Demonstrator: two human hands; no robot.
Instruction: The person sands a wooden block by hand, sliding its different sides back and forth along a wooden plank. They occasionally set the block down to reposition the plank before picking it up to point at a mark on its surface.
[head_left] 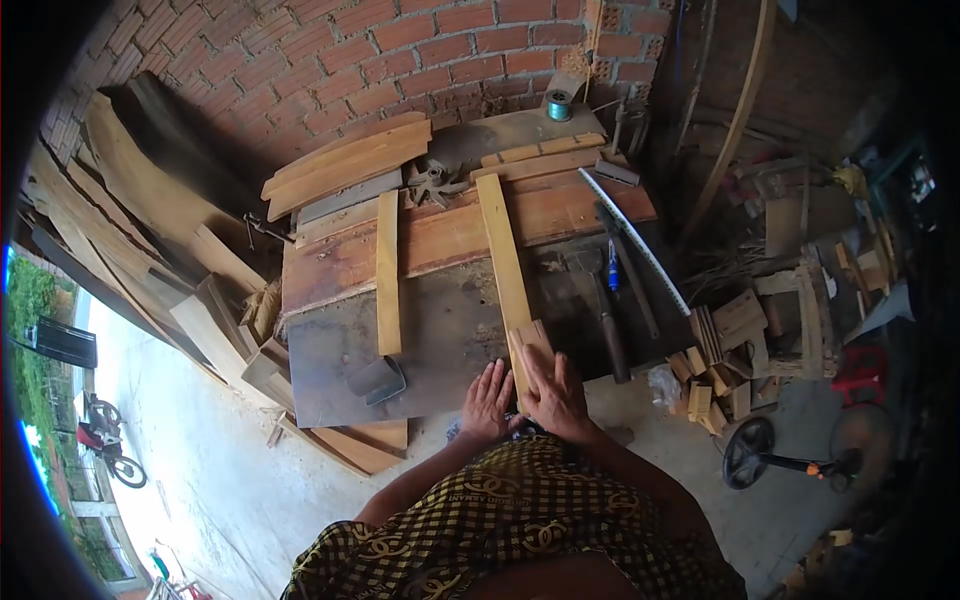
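Note:
A long yellowish wood strip runs from the middle of the workbench to its near edge. Over its near end lies a short wooden block, and my right hand rests on this block with its fingers stretched out. My left hand is flat beside the strip's left edge, fingers extended, near the bench edge. To the left lies a second yellowish strip. Right of the long strip are a blue marker, a tool with a dark handle and a white ruler.
The dark workbench carries stacked boards, a metal fan-like part, a spool and a dark curved piece. Long planks lean at left. Wood offcuts and a steering wheel are on the right.

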